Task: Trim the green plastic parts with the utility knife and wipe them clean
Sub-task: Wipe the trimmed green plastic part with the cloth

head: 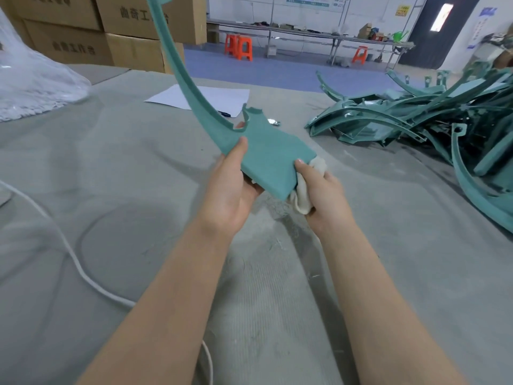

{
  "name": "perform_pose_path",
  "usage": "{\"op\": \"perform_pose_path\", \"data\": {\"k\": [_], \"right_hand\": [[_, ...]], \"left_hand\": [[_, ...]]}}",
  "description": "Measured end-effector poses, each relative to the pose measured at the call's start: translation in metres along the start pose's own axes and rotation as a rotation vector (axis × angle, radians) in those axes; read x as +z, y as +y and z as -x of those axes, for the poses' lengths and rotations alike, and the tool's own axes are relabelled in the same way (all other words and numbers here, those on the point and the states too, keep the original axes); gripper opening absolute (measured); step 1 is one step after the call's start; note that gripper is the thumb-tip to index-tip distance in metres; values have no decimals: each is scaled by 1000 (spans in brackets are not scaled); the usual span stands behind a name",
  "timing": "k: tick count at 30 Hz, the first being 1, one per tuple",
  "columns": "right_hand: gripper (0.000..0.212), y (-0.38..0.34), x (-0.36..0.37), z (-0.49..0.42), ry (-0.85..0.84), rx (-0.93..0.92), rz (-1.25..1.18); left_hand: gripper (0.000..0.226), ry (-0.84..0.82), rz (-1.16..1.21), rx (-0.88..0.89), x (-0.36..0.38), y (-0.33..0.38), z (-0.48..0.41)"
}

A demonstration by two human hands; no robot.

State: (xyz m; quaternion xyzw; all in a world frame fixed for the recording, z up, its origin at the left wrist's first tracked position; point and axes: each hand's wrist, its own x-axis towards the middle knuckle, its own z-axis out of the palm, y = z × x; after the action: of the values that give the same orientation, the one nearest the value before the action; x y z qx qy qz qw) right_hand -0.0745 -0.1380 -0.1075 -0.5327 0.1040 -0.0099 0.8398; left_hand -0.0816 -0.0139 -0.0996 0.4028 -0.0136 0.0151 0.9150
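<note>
A long curved green plastic part [266,151] is held up over the grey table, its thin arm rising to the top of the view. My left hand [230,187] grips the wide flat end from the left, thumb on top. My right hand [319,190] holds a white cloth [305,190] bunched against the part's lower right edge, thumb pressing on the green surface. A small knife-like tool [273,122] lies on the table beyond the part, partly hidden.
A pile of several green plastic parts [430,118] covers the table at the right. A white sheet of paper [222,98] lies at the back centre, a plastic bag [33,79] at the left, a white cable [69,251] across the front left. Cardboard boxes [111,31] stand behind.
</note>
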Motion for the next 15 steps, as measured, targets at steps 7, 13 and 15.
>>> {"op": "perform_pose_path", "data": {"k": [7,13,15], "right_hand": [[7,2,0,-4,18,-37,-62],[30,5,-4,-1,-4,5,464],[28,2,-4,1,2,-137,725]], "left_hand": [[37,-92,-149,48,2,-9,0],[30,-108,-505,189,4,-15,3],[24,-36,-624,302,4,-12,3]]}}
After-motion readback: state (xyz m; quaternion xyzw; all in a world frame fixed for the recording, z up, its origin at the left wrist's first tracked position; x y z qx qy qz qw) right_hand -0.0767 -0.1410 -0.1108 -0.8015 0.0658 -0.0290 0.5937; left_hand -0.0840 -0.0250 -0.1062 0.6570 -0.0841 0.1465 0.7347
